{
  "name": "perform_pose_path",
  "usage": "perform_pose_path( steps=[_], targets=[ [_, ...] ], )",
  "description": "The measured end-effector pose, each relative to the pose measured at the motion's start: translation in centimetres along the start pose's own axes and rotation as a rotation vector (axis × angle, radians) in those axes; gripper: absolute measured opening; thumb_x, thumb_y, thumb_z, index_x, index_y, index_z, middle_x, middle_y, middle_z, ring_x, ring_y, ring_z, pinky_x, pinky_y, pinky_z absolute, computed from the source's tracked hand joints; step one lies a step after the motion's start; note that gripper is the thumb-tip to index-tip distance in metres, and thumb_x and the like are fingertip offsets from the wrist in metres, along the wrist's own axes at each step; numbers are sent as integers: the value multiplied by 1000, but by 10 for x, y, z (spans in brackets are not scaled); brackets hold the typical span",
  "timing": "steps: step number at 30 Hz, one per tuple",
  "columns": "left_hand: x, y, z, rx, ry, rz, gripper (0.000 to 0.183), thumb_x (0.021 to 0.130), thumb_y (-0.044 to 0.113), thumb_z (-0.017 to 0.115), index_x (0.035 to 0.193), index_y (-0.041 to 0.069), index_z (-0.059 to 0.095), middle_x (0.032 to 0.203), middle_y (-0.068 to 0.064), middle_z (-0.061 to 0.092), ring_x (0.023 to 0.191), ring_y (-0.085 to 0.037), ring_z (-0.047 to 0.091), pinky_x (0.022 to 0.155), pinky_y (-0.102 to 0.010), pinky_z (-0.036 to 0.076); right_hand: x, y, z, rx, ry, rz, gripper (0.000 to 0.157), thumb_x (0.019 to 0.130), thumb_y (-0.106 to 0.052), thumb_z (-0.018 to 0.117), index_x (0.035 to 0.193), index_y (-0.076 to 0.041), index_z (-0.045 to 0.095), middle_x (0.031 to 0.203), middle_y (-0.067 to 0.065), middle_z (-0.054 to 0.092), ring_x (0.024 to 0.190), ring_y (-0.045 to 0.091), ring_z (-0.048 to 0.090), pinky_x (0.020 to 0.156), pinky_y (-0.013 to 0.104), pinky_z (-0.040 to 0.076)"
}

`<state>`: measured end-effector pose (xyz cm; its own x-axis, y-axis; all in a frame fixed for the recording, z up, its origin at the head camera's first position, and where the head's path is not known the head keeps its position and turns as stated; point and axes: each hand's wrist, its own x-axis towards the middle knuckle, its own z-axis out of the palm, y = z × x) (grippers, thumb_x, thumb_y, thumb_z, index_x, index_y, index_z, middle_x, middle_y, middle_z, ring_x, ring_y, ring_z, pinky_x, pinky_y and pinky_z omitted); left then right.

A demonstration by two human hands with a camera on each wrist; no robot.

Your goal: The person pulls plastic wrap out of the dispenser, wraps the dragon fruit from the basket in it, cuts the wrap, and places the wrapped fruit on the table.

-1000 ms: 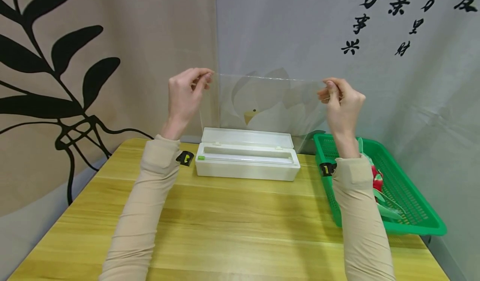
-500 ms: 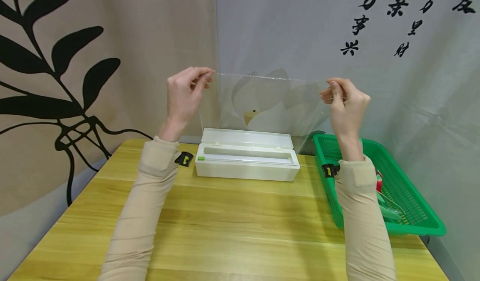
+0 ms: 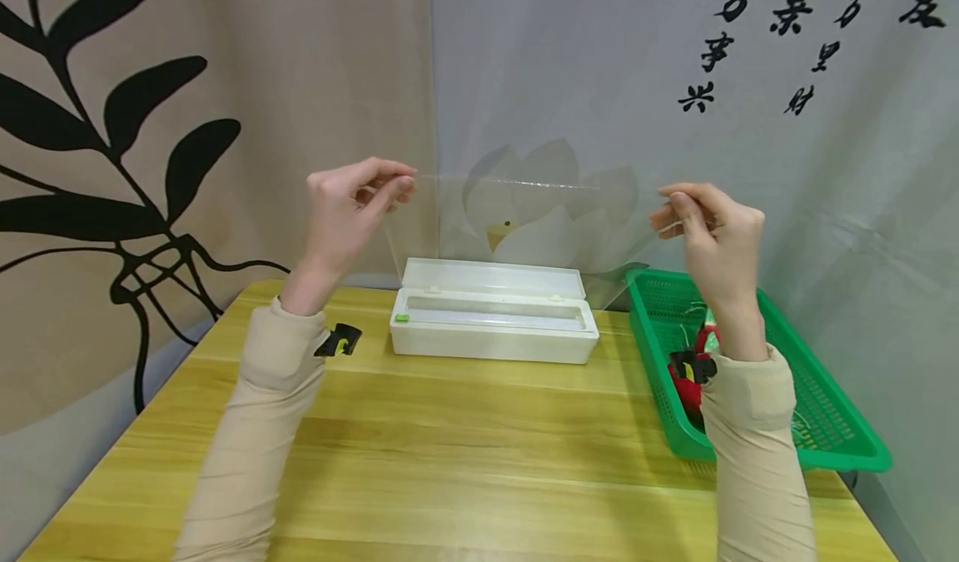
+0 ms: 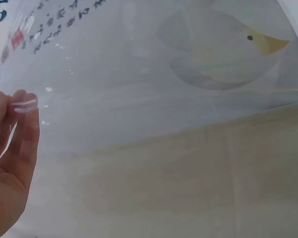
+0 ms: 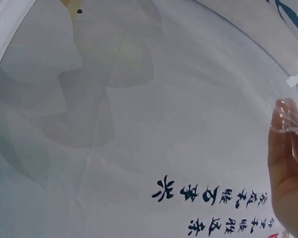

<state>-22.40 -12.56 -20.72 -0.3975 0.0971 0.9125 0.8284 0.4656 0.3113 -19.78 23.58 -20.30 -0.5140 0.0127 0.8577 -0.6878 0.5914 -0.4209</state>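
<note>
A sheet of clear cling film (image 3: 517, 212) rises from the white cling film dispenser (image 3: 494, 341), whose lid (image 3: 494, 277) is raised at the back. My left hand (image 3: 346, 212) pinches the film's upper left corner between thumb and fingers. The upper right corner is pinched by my right hand (image 3: 718, 241). Both hands are above the dispenser's height, one to each side of it. In the left wrist view, film wraps over the fingertips of the left hand (image 4: 16, 148). Wrinkled film also covers the fingertips of the right hand (image 5: 287, 158) in the right wrist view.
A green plastic basket (image 3: 842, 459) stands at the table's right edge, partly behind my right forearm. Red and green items (image 3: 688, 391) lie in it, too hidden to identify. The wooden table (image 3: 449, 454) meets a printed cloth backdrop (image 3: 569, 62) behind.
Both hands have come down and moved farther apart, left hand leftward and right hand rightward. The film's top edge is lower. The dispenser has stayed in place.
</note>
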Motion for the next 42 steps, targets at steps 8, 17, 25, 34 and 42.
perform_pose_path(
  steps=[8, 17, 25, 34, 42],
  targets=[
    [-12, 13, -14, 17, -70, -15, 9, 80, 4, 71, 85, -4, 73, 77, -15, 74, 62, 13, 56, 60, -5, 48, -15, -4, -23, 54, -157, 15, 18, 93, -2, 54, 97, 9, 68, 77, -23, 66, 67, -4, 65, 66, 11, 53],
    [-34, 31, -31, -25, -186, -7, 9, 75, -4, 73, 84, -2, 74, 77, -12, 74, 69, 16, 58, 61, -6, 49, -37, -6, -47, 202, -329, -23, 16, 91, 9, 52, 97, 10, 67, 81, -11, 71, 71, 4, 67, 69, 12, 53],
    [-55, 44, -45, -116, -332, -59, 22, 74, -7, 73, 94, 3, 74, 82, -9, 75, 73, 9, 65, 64, -11, 53, -56, 1, -61, 463, -478, -63, 20, 90, 16, 48, 96, 11, 66, 88, 1, 74, 73, 10, 67, 67, 15, 54],
    [-80, 44, -62, -255, -556, -120, 19, 82, -2, 69, 88, 16, 72, 83, 0, 74, 77, -1, 66, 65, -18, 55, -73, 11, -66, 747, -766, -230, 24, 94, 12, 43, 108, 9, 63, 106, 7, 70, 94, 15, 66, 80, 19, 54],
    [-109, 46, -71, -407, -719, -162, 31, 83, -6, 66, 96, 22, 70, 95, 3, 74, 85, -5, 67, 62, -21, 54, -97, 13, -64, 878, -1002, -256, 33, 91, 15, 44, 117, 4, 62, 116, 11, 66, 97, 18, 61, 66, 29, 50]
  ],
)
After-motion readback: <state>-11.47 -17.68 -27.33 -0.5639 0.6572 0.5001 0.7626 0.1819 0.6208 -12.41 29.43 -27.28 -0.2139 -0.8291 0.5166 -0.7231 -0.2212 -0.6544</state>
